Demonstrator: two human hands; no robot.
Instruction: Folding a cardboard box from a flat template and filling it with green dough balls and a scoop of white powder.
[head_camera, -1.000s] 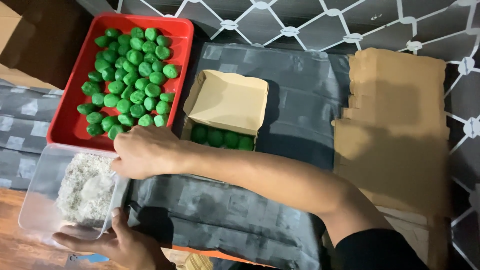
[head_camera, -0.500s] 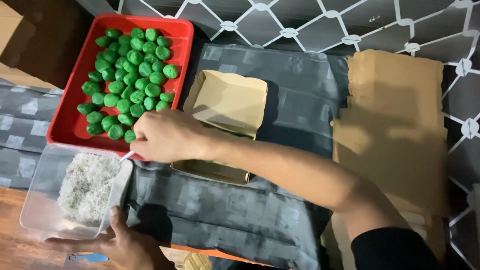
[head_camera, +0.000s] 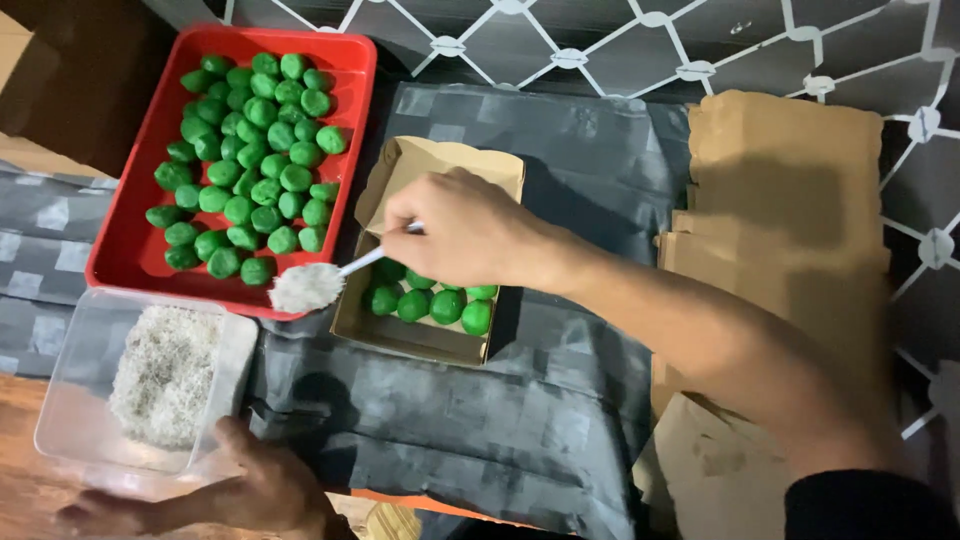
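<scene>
The right hand (head_camera: 465, 235) is curled around the handle of a small white plastic spoon (head_camera: 320, 282), fingers pressed together in a pinch. The spoon's bowl is heaped with white shredded flakes and hangs over the gap between the red rectangular plastic tray (head_camera: 130, 245) and the open brown cardboard box (head_camera: 440, 340), just beside the box's left wall. Round green balls (head_camera: 432, 303) lie in a row along the box's near half; the hand hides those further in. The tray, thickly filled with more green balls (head_camera: 250, 160), touches or nearly touches the clear plastic container (head_camera: 75, 440) of white flakes at its near edge.

The left hand (head_camera: 250, 490) lies flat with fingers spread against the container's near rim, partly cut off by the bottom edge. Open room remains on the dark grey checked cloth (head_camera: 480, 440) in front of the box. To the right, a stack of flat brown cardboard sheets (head_camera: 790, 200) crowds the forearm's side; its lower part is in shadow and hard to make out.
</scene>
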